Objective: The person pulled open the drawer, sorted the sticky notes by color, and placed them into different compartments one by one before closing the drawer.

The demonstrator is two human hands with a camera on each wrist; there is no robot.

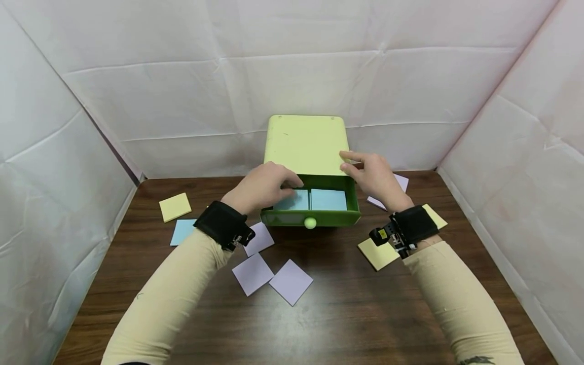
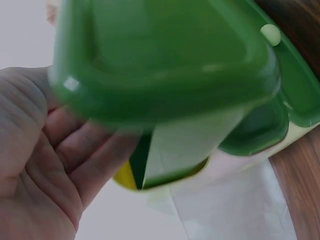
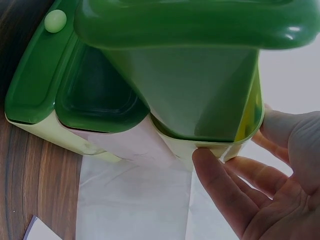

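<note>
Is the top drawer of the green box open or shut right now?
Open. The drawer is pulled out toward the camera, and two blue note pads show inside it.

table: dark wood | on it: green drawer box, yellow, blue, lilac sticky notes

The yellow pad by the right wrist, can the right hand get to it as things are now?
Probably yes. The yellow pad lies bare on the table beside that wrist, nothing on it. The right hand rests at the box, fingers straight, holding nothing.
</note>
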